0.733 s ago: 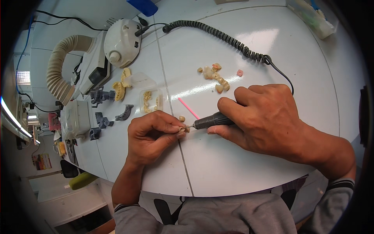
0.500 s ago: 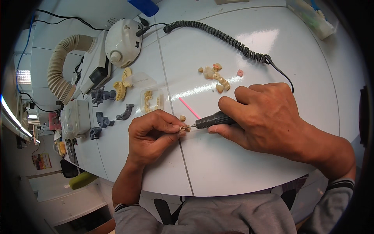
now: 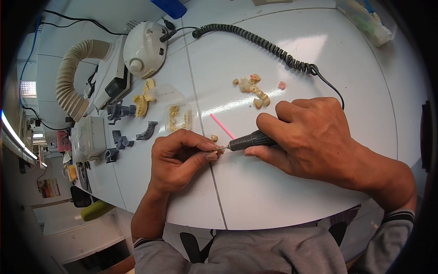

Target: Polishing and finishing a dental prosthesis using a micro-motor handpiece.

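I'm pinching a tiny tooth-coloured piece (image 3: 217, 150) between the thumb and fingertips of my left hand (image 3: 180, 157), fingers curled in tight around it, right over the seam in the white table (image 3: 283, 192). It's so small that my fingers are hiding most of it, so I can't really tell its shape.

My right hand (image 3: 315, 137) is gripping the dark rotary handpiece (image 3: 251, 140) like a pen, fingers closed snug on the barrel, and its thin bit is touching the little piece at my left fingertips. The coiled black cord (image 3: 255, 41) is running from behind my right hand up across the table to the white control unit (image 3: 145, 48).

Containers: a small clear plastic box (image 3: 179, 117) is sitting just above my left hand with a few tooth-coloured pieces in it, and its clear lid (image 3: 166, 93) is lying just beside it, next to two yellowish jaw models (image 3: 143, 98). Another clear box (image 3: 365, 20) is sitting at the far right corner, something greenish inside, can't make out what.

A loose cluster of small crowns (image 3: 253, 87) is lying near my right hand, with a pink bit (image 3: 282, 85) beside it. One stray crown (image 3: 214, 138) and a pink stick (image 3: 222, 126) are lying just above the bit. Grey printed parts (image 3: 122, 137) are lying to the left, near a ribbed suction hose (image 3: 73, 77).
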